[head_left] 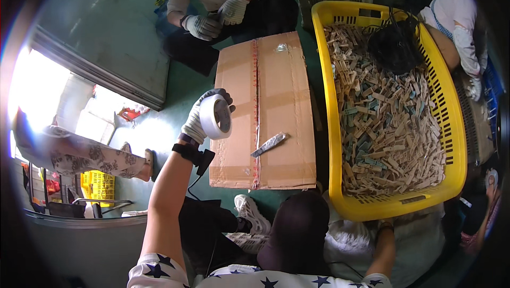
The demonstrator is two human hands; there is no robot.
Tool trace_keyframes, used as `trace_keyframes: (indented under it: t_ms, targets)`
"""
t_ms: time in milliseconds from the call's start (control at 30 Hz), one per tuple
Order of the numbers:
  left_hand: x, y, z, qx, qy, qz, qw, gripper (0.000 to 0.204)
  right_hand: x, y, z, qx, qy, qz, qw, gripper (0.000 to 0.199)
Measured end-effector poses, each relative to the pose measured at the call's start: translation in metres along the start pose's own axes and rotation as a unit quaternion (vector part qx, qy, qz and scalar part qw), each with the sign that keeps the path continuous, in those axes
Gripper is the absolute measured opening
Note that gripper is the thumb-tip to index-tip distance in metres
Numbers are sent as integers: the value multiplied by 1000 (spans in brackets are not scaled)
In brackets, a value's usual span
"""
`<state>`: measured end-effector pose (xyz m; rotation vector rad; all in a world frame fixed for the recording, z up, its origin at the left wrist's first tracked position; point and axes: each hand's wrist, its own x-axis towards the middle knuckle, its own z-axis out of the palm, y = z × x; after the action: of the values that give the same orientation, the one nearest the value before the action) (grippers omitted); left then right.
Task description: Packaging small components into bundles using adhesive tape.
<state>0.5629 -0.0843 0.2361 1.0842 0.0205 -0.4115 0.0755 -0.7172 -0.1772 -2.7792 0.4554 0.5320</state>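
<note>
Left of cardboard box [264, 112], head view: gloved left hand [197, 120] gripping white tape roll [216, 116] above box's left flap. Centre seam looking untaped; knife [269, 144] lying on box. Right hand hiding beneath yellow basket [330, 128], grip impossible to tell.

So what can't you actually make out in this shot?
- Right hand: head view, hidden under the yellow basket rim and behind a dark rounded thing.
- Left hand palm: covered by the tape roll it holds.
- Small silvery item on the box: too small to identify.
</note>
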Motion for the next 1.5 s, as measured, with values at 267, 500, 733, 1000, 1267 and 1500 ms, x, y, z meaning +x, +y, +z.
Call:
trace_keyframes:
  t_ms: [267,500,733,1000,1267,1500]
  targets:
    - [20,16,-17,-44,1,-10,999,12,-52,-42,-139,-234,-150,29,960,28]
    - [27,18,-45,-93,-12,-10,996,15,-141,-243,-417,393,-6,142,909,28]
    - [14,25,-57,-102,61,-27,993,16,-67,-384,-467,454,19,-79,888,59]
    - [-31,32,-74,-76,65,-11,995,15,2,-488,-450,552,-40,-172,815,62]
    - [-65,44,-75,-85,47,8,995,15,-12,-532,-442,568,-104,-162,800,59]
    - [-113,54,-67,-60,18,32,997,19,-39,-539,-444,544,-71,-196,813,59]
